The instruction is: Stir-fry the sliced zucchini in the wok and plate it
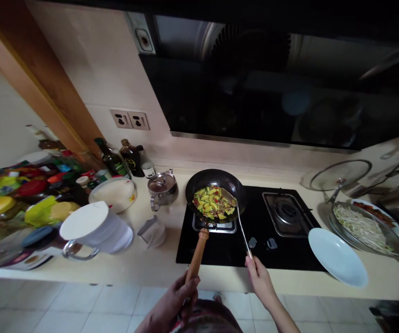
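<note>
My left hand (183,291) is wrapped round the wooden handle of a black wok (234,182), which sits over the left burner. In my right hand (260,277) is the long handle of a metal spatula (244,231). Its head rests inside the wok, at the right side of the food. Sliced yellow-green vegetables (213,202) with red and brown bits lie in the wok. To the right of the wok, a white oval plate (338,256) overlaps the cooktop's edge.
A black gas cooktop (255,217) has a second burner (286,212). At right stands a pan of bean sprouts (362,226); a glass lid (341,175) leans behind. Left are a metal pot (163,189), a white pitcher (97,226), bottles (112,159) and jars. A range hood (265,92) hangs above.
</note>
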A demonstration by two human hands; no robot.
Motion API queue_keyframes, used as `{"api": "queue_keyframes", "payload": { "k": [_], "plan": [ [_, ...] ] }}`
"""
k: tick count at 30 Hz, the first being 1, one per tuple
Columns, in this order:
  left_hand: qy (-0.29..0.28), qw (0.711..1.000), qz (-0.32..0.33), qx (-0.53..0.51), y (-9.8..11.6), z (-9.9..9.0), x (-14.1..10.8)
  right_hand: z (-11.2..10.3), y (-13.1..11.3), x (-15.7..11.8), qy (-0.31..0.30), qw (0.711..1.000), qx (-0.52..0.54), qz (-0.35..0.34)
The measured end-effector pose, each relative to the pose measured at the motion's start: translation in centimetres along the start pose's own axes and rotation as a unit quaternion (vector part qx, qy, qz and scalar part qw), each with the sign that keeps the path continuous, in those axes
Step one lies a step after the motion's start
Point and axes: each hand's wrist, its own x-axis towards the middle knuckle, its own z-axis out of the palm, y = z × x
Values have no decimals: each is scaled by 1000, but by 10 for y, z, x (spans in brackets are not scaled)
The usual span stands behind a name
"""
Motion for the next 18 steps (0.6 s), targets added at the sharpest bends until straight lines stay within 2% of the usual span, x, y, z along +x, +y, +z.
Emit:
{"api": "queue_keyframes", "payload": {
  "k": [5, 14, 18],
  "plan": [
    [-7, 1000, 6, 3, 2, 0, 1, -8, 1, 2, -10, 1000, 13, -19],
    [-3, 1000, 10, 1, 2, 1, 0, -17, -22, 17, -36, 998, 46, -20],
    [-9, 1000, 13, 0, 2, 1, -1, -14, -20, 17, -41, 997, 64, -22]
  ]
}}
